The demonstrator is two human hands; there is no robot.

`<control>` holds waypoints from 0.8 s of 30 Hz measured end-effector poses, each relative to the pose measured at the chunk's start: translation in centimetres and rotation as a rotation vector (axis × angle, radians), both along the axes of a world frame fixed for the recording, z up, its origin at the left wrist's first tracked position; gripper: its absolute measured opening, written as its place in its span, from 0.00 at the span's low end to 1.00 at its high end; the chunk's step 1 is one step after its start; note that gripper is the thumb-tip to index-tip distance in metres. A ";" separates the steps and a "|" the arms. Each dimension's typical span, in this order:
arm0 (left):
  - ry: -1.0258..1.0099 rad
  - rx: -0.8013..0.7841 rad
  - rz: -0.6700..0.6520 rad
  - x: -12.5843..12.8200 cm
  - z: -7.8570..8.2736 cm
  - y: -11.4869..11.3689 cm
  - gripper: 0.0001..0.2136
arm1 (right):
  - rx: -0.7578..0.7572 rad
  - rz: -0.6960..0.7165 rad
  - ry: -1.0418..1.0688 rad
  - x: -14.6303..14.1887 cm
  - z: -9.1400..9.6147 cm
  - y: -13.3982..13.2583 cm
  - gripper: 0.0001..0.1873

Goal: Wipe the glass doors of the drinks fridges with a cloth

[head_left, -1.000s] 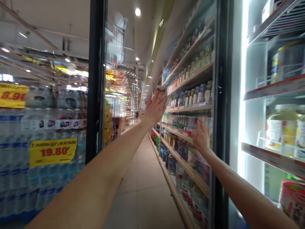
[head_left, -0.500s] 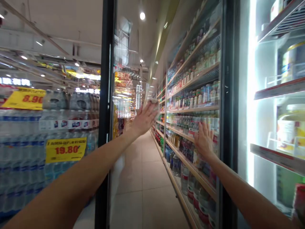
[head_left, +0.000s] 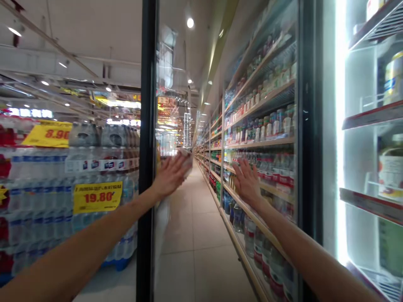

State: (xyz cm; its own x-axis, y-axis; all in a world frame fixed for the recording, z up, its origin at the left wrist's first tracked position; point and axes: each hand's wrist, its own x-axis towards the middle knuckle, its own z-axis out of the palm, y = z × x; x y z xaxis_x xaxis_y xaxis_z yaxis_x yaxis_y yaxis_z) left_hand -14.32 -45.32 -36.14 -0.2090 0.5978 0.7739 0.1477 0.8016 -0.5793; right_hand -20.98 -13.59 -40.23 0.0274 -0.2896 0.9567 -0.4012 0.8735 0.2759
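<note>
Two hands are raised at the glass door (head_left: 174, 239), the left hand (head_left: 170, 175) with fingers stretched out and slightly apart over a pale wad (head_left: 188, 162), the right hand (head_left: 247, 182) with fingers spread and nothing visible in its palm. Blur leaves it unsure whether the wad is cloth or paper. It lies beneath the left fingertips, towards the pane. To work well here, I would back it with the whole flat palm, press lightly and evenly, and let the right hand steady the door, which could swing if pushed from one side only. Around the pane runs a black frame (head_left: 147, 147); in the glass show long drink shelves (head_left: 264, 142). To the right stands a lit cooler (head_left: 360, 161), to the left stacked bottle packs (head_left: 40, 167) with yellow price signs (head_left: 98, 197)
</note>
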 end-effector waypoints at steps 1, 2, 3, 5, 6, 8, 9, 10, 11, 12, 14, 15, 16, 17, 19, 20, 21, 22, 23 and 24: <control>-0.049 -0.145 -0.027 0.3 -2.2 -0.2 0.19 | 0.023 0.000 0.000 0.1 -0.2 -0.4 0.23; -0.098 -0.335 -0.078 0.6 -4.0 -0.3 0.18 | 0.045 -0.003 -0.003 0.1 -0.5 -0.8 0.23; -0.135 -0.453 -0.106 0.8 -5.3 -0.3 0.18 | 0.061 -0.007 -0.011 0.1 -0.7 -1.0 0.22; -0.146 -0.481 -0.121 1.0 -5.8 -0.4 0.17 | 0.063 -0.009 -0.043 0.1 -1.2 -1.3 0.24; -0.125 -0.392 -0.102 1.0 -5.2 -0.4 0.18 | 0.054 -0.006 -0.058 0.1 -1.3 -1.3 0.25; -0.036 -0.090 -0.027 0.7 -3.5 -0.4 0.20 | 0.039 0.003 -0.086 0.1 -1.6 -1.2 0.26; 0.005 0.051 0.020 0.5 -2.9 -0.3 0.22 | 0.037 0.006 -0.094 0.1 -1.7 -1.1 0.26; 0.027 0.132 0.057 0.4 -3.0 -0.4 0.22 | 0.037 0.006 -0.098 0.1 -1.8 -1.1 0.25; 0.026 0.143 0.075 0.3 -3.7 -0.4 0.22 | 0.039 0.004 -0.099 0.2 -2.0 -1.0 0.25; -0.002 0.077 0.067 0.3 -5.1 -0.4 0.21 | 0.041 0.000 -0.099 0.2 -2.2 -0.9 0.25; -0.127 -0.260 -0.022 0.6 -9.0 -0.6 0.19 | 0.045 -0.005 -0.085 0.2 -2.8 -0.9 0.24; -0.187 -0.429 -0.082 0.8 -10.9 -0.7 0.19 | 0.047 -0.005 -0.075 0.2 -3.1 -1.0 0.24; -0.229 -0.550 -0.124 1.0 -12.4 -0.8 0.18 | 0.047 -0.003 -0.068 0.2 -3.4 -1.0 0.23; -0.248 -0.624 -0.157 1.1 -13.2 -0.8 0.18 | 0.048 0.000 -0.062 0.3 -3.6 -1.1 0.23; -0.208 -0.566 -0.150 1.0 -12.7 -0.7 0.18 | 0.051 0.009 -0.052 0.3 -3.9 -1.0 0.23; -0.165 -0.464 -0.124 0.9 -11.6 -0.5 0.19 | 0.050 0.014 -0.054 0.3 -4.0 -0.9 0.23; -0.118 -0.328 -0.081 0.7 -10.3 -0.3 0.20 | 0.042 0.018 -0.060 0.3 -4.0 -0.8 0.23; -0.070 -0.170 -0.026 0.5 -9.0 -0.1 0.21 | 0.029 0.021 -0.072 0.2 -4.0 -0.6 0.24; -0.027 -0.013 0.032 0.4 -8.1 0.0 0.22 | 0.011 0.022 -0.088 0.2 -4.0 -0.3 0.25; 0.003 0.091 0.071 0.3 -7.9 0.1 0.22 | -0.008 0.019 -0.106 0.1 -4.1 -0.1 0.26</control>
State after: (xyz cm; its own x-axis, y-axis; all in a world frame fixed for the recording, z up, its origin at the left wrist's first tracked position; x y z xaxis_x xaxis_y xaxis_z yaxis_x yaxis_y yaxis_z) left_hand -13.97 -45.22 -43.99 -0.2457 0.5090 0.8250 0.0872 0.8592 -0.5042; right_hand -20.86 -13.64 -44.31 -0.0684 -0.2820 0.9570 -0.4444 0.8674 0.2239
